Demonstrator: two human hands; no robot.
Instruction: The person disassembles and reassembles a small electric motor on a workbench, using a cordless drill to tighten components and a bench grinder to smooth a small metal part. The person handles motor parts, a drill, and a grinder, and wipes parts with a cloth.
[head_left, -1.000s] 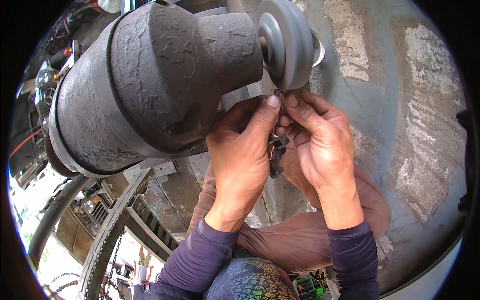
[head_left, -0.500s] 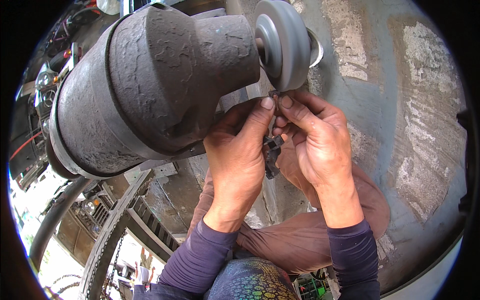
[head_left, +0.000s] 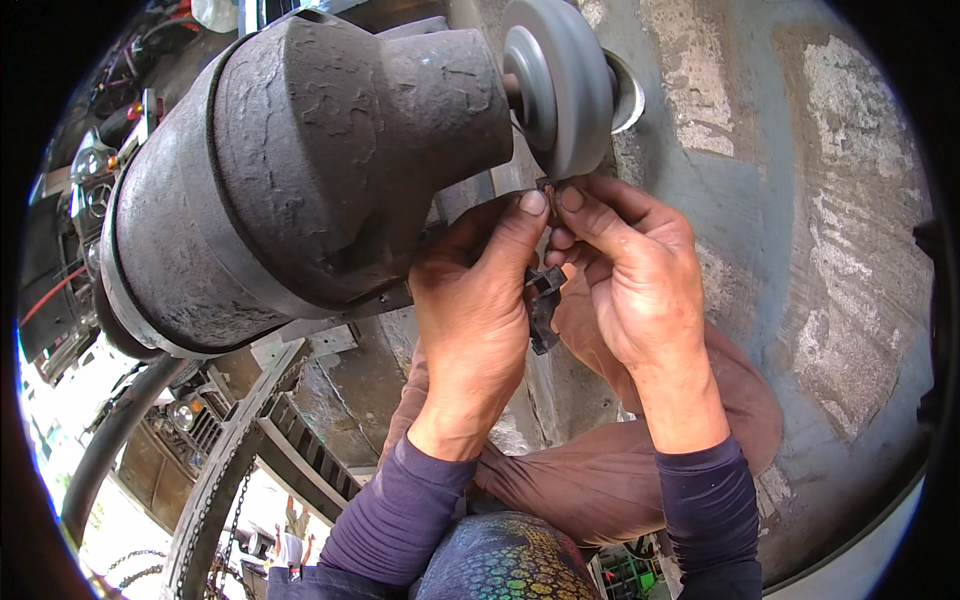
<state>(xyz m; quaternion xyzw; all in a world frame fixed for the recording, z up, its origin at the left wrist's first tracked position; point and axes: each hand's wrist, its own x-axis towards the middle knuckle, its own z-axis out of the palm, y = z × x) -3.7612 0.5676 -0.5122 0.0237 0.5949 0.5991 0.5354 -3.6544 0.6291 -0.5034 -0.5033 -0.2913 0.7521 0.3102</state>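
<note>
My left hand [head_left: 472, 320] and my right hand [head_left: 645, 275] are raised close together below a grey grinding wheel [head_left: 575, 95]. Between both thumbs and fingertips is pinched a small dark part [head_left: 546, 186] with a brownish side. Its top end sits right at the wheel's lower edge; whether it touches, I cannot tell. Beneath the fingertips, beside my left palm, hangs a black notched piece [head_left: 544, 305]. My fingers partly cover it, so whether it joins the pinched part is hidden. The wheel sits on a shaft from a big dark motor housing [head_left: 330, 150] with flaking paint.
A metal frame with a chain [head_left: 235, 500] stands at lower left, with vehicle parts beyond it. Patchy grey metal sheeting [head_left: 740, 220] lies behind the wheel and to the right. My bent leg in brown trousers [head_left: 590, 480] is under my forearms.
Both hands keep their pinch on the small part at the wheel's edge. The view has shifted very slightly; little else differs.
</note>
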